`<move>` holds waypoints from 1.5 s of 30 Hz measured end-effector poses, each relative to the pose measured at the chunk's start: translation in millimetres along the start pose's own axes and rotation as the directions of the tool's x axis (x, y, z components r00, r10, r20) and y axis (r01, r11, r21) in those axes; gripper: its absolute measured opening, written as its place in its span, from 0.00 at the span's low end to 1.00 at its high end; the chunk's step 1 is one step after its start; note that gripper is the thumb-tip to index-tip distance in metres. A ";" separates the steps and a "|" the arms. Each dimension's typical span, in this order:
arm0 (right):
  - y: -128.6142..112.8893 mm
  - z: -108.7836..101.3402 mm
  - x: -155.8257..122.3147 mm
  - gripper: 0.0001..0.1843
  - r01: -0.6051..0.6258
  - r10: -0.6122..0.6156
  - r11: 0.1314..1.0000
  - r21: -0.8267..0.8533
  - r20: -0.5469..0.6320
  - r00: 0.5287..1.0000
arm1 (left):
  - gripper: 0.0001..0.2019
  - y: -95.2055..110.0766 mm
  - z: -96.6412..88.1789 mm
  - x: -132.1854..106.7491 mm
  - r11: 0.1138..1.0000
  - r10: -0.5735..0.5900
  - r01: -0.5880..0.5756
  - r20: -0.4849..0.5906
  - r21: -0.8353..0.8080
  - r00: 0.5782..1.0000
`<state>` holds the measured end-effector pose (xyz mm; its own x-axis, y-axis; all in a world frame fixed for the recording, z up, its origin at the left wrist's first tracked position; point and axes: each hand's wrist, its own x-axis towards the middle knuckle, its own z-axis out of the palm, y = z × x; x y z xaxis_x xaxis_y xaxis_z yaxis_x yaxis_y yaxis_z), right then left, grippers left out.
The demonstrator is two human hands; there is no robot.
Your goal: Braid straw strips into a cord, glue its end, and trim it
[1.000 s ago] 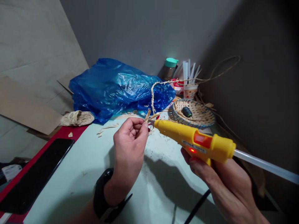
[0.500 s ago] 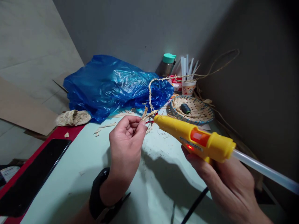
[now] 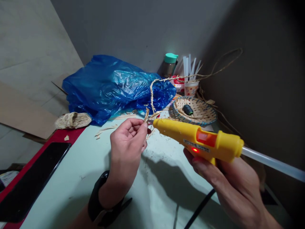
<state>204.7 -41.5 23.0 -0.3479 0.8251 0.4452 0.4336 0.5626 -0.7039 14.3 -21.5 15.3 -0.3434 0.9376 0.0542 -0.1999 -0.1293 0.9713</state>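
Since 0.5 s ago, in the head view, the nozzle (image 3: 150, 121) has edged closer to 2 loose fibre strands (image 3: 147, 115). The left hand (image 3: 128, 144) pinches these left of the woven basket (image 3: 203, 109); nearer than the basket, the right hand (image 3: 230, 183) grips the glue gun (image 3: 176, 128). The cord (image 3: 152, 95), left of and behind the basket, is already braided; the strands look unjoined, any glue too small to tell.

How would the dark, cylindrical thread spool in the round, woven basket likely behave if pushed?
The dark, cylindrical thread spool would probably roll, since it lies on its side. The raised rim of the round, woven basket might stop it.
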 end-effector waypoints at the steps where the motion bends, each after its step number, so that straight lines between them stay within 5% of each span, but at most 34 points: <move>1: 0.0 0.2 0.2 0.08 0.002 -0.002 1.000 -0.001 0.007 1.000 | 0.05 0.4 0.3 -0.1 1.000 -0.011 0.011 0.012 -0.008 1.000; 45: 0.9 0.0 1.2 0.11 0.022 -0.028 0.994 -0.105 -0.053 0.998 | 0.06 6.2 3.1 -2.1 0.996 -0.083 0.084 0.035 -0.012 0.996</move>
<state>204.6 -39.9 22.9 -0.3155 0.8105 0.4935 0.5110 0.5833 -0.6314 16.6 -23.3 22.0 -0.2934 0.9558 -0.0190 -0.2388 -0.0540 0.9696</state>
